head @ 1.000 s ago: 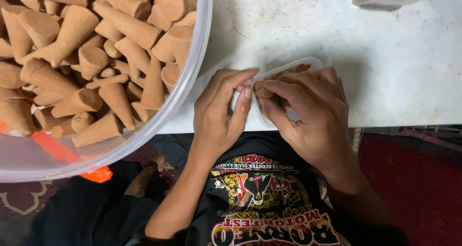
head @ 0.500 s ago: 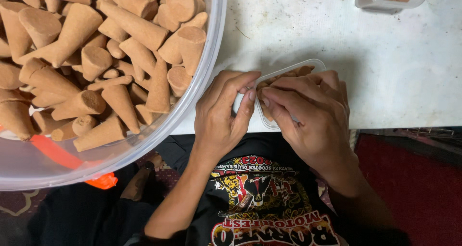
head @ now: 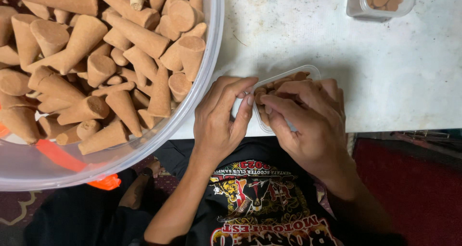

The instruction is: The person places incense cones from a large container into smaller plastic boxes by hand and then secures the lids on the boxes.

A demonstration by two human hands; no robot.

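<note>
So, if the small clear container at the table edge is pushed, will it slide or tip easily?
Probably it slides: the small clear container looks thin and light on the smooth white table. It overhangs the edge, so it might tip without the left hand and right hand.

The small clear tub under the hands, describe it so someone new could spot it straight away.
Start at the big clear bowl heaped with brown cones, then look right along the white table edge. The small clear tub sits there between the left hand and right hand; unlike the tub further back, hands cover it.
</note>
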